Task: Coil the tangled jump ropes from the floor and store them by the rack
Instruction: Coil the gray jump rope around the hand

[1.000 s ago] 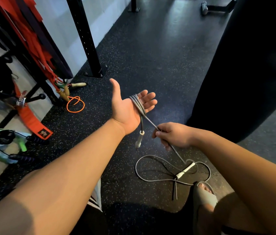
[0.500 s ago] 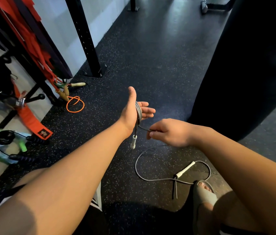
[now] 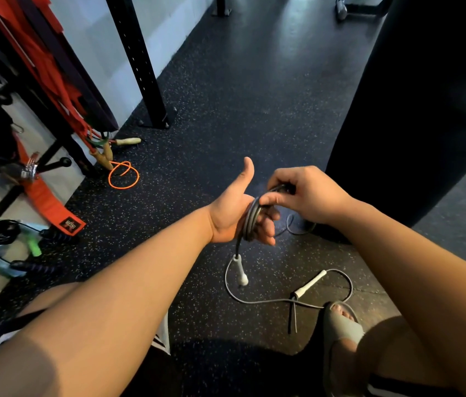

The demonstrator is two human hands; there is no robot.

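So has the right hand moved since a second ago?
Yes. The right hand has risen from low beside the sandal, up over the left hand, wrapping grey rope.

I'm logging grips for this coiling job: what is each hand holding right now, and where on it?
The grey jump rope: its coils wrap the left hand, and the right hand pinches the cord at the coil's top.

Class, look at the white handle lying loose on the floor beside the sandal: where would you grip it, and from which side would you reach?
Grip the white handle around the middle of its shaft, reaching down from above. It lies flat on the floor, tilted across the view, so only its top and sides are free. The grey rope leaves its far end and crosses itself at the near end, so the middle is probably clearest.
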